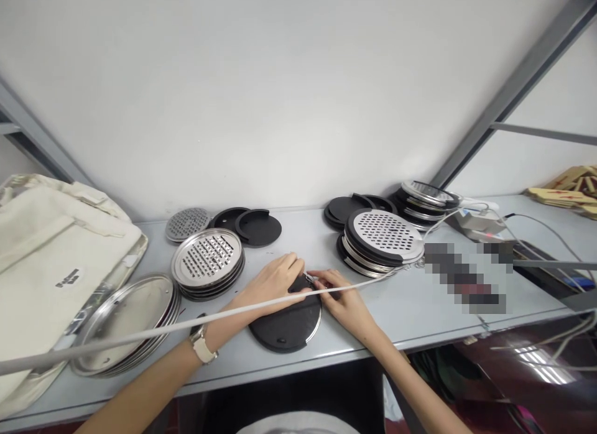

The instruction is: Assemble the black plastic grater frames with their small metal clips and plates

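A black round disc [289, 322] with a thin silver rim along its right side lies flat on the table in front of me. My left hand [277, 281] rests on its far left part, thumb across the top and fingers bent together at the far edge. At the disc's upper right edge, my right hand [342, 300] has its thumb and fingers pinched together. A small shiny bit shows by those fingertips, too small to name. Both hands partly hide the disc's far edge. A white cable [237, 308] crosses the view in front of my hands.
Round metal graters [209, 258] stand stacked at left, beside black round holders [259, 227]. Shiny metal plates [133, 313] and a cream bag [60, 266] lie further left. To the right are another grater stack [385, 235] and a power strip [480, 222]. Metal posts frame the grey table.
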Available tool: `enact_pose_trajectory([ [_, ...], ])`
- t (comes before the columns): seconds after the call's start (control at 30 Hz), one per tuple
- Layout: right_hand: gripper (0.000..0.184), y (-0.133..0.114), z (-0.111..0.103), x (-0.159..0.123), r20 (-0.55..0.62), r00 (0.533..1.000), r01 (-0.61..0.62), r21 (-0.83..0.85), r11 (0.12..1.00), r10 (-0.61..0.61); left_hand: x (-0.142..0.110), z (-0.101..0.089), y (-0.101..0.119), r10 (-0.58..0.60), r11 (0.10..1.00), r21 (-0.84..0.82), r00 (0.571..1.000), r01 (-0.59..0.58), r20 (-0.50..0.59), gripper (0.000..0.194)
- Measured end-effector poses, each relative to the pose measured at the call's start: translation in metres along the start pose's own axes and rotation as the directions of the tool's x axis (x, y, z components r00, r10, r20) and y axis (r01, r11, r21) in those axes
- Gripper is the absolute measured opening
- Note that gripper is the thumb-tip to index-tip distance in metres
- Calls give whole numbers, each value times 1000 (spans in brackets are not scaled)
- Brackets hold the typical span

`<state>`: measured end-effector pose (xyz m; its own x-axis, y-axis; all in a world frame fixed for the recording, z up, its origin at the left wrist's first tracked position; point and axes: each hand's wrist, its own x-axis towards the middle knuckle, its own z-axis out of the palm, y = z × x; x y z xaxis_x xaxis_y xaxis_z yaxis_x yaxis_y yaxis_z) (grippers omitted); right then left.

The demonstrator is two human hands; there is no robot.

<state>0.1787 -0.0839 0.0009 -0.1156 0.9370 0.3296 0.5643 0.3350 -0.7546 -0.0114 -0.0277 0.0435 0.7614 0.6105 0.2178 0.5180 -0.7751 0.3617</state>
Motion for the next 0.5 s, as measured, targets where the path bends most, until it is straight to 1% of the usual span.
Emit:
enact_pose_trajectory([
  [0.07, 25, 2, -2, 5, 54, 998, -29, 26, 999, 27, 0, 2, -1, -2, 999, 47, 998, 0, 56, 19],
  [0.13, 21, 4, -4, 11, 109, 993, -58, 49, 997, 52, 1, 4, -1, -7, 995, 100, 997, -1, 82, 20],
  [0.27, 18, 7, -7, 26, 207, 975, -106, 104, 989, 83, 4, 9, -2, -79, 989, 131, 994, 68, 82, 28],
  [0.33, 19, 7, -10, 34, 279, 957, -125, 136, 983, 83, 6, 10, -3, -106, 988, 123, 990, 94, 88, 29],
  [0.4, 19, 6, -13, 42, 375, 924, -145, 161, 976, 75, 6, 10, -4, -115, 988, 113, 989, 105, 89, 27],
  [0.5, 23, 4, -17, 53, 460, 886, -119, 118, 986, 52, 5, 10, -8, -116, 989, 98, 991, 108, 73, 25],
])
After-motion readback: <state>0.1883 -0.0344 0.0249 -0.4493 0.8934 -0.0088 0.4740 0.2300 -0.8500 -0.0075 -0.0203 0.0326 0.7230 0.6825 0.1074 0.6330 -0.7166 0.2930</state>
